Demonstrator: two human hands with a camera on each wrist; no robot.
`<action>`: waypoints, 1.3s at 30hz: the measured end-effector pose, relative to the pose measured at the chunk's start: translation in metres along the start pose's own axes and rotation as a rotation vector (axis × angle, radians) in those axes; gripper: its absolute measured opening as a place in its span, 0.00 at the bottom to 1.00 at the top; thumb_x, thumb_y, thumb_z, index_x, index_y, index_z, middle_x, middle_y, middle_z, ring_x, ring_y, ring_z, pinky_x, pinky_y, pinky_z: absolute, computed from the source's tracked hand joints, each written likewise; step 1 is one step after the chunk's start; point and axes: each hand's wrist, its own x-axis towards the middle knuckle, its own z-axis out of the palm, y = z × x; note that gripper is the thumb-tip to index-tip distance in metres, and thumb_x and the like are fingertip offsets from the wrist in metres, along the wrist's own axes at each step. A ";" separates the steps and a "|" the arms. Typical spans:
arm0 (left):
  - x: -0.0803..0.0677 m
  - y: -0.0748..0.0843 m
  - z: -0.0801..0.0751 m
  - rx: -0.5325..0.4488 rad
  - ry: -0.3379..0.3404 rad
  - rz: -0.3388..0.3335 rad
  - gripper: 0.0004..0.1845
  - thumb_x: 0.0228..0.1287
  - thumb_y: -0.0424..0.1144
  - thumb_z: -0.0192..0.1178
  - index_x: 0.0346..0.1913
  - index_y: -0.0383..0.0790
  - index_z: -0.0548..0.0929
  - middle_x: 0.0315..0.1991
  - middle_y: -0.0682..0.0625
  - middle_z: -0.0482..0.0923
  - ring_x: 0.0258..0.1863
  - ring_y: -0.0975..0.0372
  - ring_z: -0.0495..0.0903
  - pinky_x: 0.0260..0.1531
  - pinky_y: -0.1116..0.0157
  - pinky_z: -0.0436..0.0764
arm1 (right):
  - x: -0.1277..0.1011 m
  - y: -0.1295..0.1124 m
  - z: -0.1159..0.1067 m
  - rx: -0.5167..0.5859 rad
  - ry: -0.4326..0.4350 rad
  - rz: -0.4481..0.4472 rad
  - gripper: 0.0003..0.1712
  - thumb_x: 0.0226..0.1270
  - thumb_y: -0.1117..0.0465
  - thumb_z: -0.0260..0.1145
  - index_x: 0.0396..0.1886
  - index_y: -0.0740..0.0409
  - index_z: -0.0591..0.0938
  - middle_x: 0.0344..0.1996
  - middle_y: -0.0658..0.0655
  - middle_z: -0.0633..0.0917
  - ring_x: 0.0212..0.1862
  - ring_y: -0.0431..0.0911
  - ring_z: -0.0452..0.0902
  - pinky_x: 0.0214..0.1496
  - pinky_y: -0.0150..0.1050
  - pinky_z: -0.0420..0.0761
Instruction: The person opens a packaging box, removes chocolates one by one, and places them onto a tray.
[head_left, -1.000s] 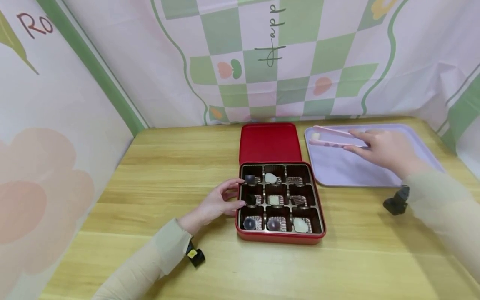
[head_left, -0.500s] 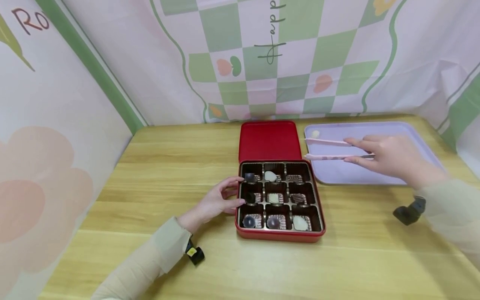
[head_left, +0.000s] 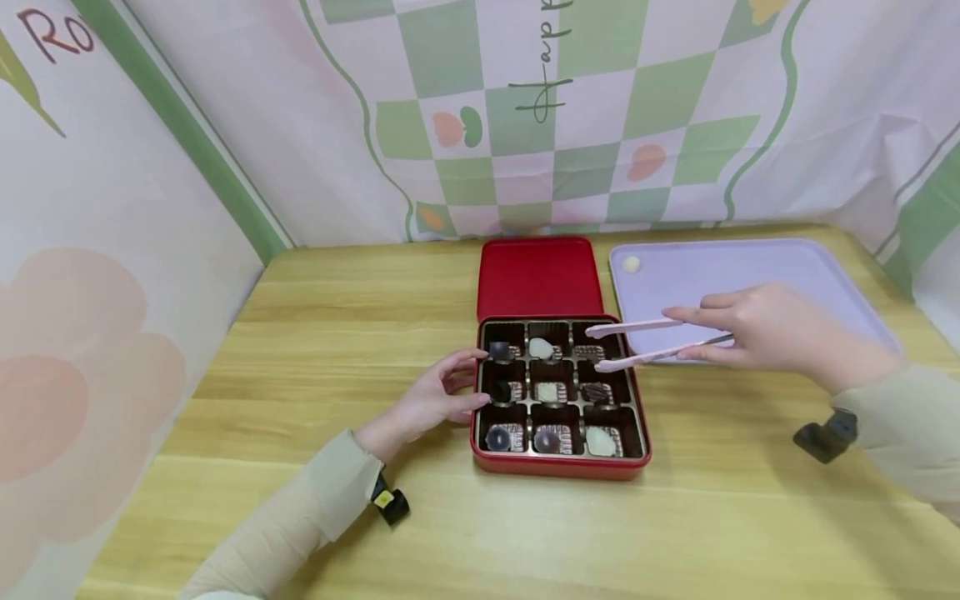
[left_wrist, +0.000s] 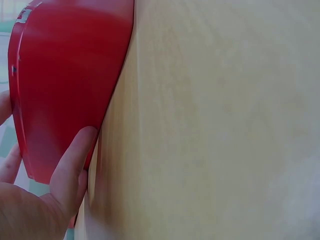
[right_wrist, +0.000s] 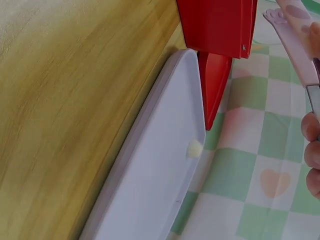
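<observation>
A red chocolate box (head_left: 555, 468) stands with a gold-rimmed insert of square compartments. Dark and white chocolates sit in most of them; the far right one shows only its ribbed bottom. My left hand (head_left: 438, 396) touches the box's left rim with spread fingers. In the left wrist view a finger (left_wrist: 75, 155) lies against the red side wall. My right hand (head_left: 765, 333) holds pink tongs (head_left: 637, 343) by the arms. Their tips are apart with nothing between them, over the box's far right corner. A round white chocolate (head_left: 631, 264) lies in the lavender tray (head_left: 720, 292).
The box's red lid (head_left: 540, 277) lies folded back behind it. Just right of the lid is the tray, by the fabric backdrop (head_left: 517, 167). Wooden table surface (head_left: 315, 350) extends to the left and in front.
The tongs have opened and let go of the white chocolate, which now lies at the tray's far left corner. My right hand has moved toward me, bringing the tips over the box.
</observation>
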 end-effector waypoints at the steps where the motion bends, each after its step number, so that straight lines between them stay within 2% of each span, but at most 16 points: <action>1: 0.000 0.000 0.000 -0.002 0.000 -0.001 0.33 0.58 0.25 0.62 0.67 0.47 0.67 0.66 0.40 0.62 0.63 0.48 0.66 0.37 0.58 0.87 | 0.001 -0.001 0.000 0.005 0.000 -0.007 0.36 0.65 0.29 0.47 0.42 0.51 0.86 0.18 0.43 0.74 0.15 0.31 0.56 0.12 0.35 0.64; 9: 0.000 0.001 0.000 0.001 0.002 -0.001 0.34 0.58 0.25 0.62 0.67 0.47 0.67 0.66 0.40 0.62 0.63 0.48 0.66 0.37 0.58 0.87 | 0.008 -0.003 -0.005 0.033 -0.039 -0.076 0.35 0.65 0.29 0.47 0.42 0.49 0.86 0.18 0.42 0.74 0.16 0.33 0.62 0.13 0.33 0.67; 15: 0.002 0.001 0.000 0.006 -0.001 0.000 0.34 0.58 0.25 0.62 0.67 0.47 0.67 0.66 0.40 0.62 0.63 0.48 0.66 0.37 0.58 0.87 | 0.016 -0.001 -0.007 0.051 -0.077 -0.132 0.31 0.63 0.30 0.52 0.41 0.48 0.87 0.19 0.42 0.78 0.17 0.37 0.70 0.14 0.34 0.70; 18: 0.003 0.001 0.000 0.006 -0.003 -0.001 0.34 0.58 0.25 0.62 0.67 0.46 0.67 0.66 0.40 0.62 0.63 0.48 0.66 0.37 0.58 0.87 | 0.024 -0.003 -0.009 0.040 -0.127 -0.157 0.29 0.62 0.31 0.54 0.41 0.47 0.87 0.20 0.40 0.75 0.17 0.36 0.68 0.15 0.34 0.69; 21: 0.002 0.002 0.000 0.007 -0.003 0.000 0.33 0.58 0.25 0.62 0.67 0.46 0.67 0.66 0.40 0.62 0.63 0.48 0.66 0.37 0.58 0.87 | 0.034 -0.006 -0.011 0.013 -0.191 -0.191 0.27 0.61 0.32 0.58 0.40 0.47 0.87 0.20 0.41 0.75 0.18 0.37 0.70 0.17 0.35 0.72; 26: 0.000 0.002 0.001 0.005 0.003 0.002 0.33 0.58 0.25 0.61 0.67 0.46 0.67 0.65 0.40 0.62 0.63 0.49 0.66 0.37 0.59 0.87 | 0.053 -0.013 -0.013 -0.054 -0.333 -0.223 0.24 0.57 0.35 0.63 0.40 0.46 0.87 0.20 0.44 0.77 0.20 0.39 0.73 0.20 0.36 0.76; 30: 0.000 0.003 0.001 0.001 0.005 0.004 0.33 0.58 0.24 0.61 0.66 0.45 0.67 0.65 0.40 0.63 0.63 0.49 0.66 0.37 0.59 0.87 | 0.063 -0.018 -0.009 -0.089 -0.407 -0.233 0.24 0.56 0.35 0.63 0.40 0.45 0.87 0.21 0.44 0.78 0.19 0.40 0.73 0.20 0.39 0.77; 35: 0.002 0.001 0.000 0.002 -0.003 0.001 0.33 0.58 0.25 0.62 0.67 0.46 0.67 0.65 0.41 0.62 0.64 0.49 0.65 0.38 0.58 0.87 | 0.067 -0.022 -0.001 -0.109 -0.405 -0.273 0.19 0.52 0.38 0.67 0.35 0.45 0.86 0.17 0.43 0.73 0.15 0.40 0.66 0.15 0.39 0.73; 39: 0.003 -0.001 -0.001 0.005 -0.006 -0.001 0.34 0.58 0.25 0.62 0.67 0.46 0.66 0.66 0.40 0.62 0.64 0.48 0.65 0.38 0.59 0.86 | 0.066 -0.023 0.002 -0.109 -0.422 -0.260 0.19 0.51 0.38 0.68 0.35 0.46 0.86 0.16 0.42 0.73 0.15 0.40 0.66 0.15 0.39 0.73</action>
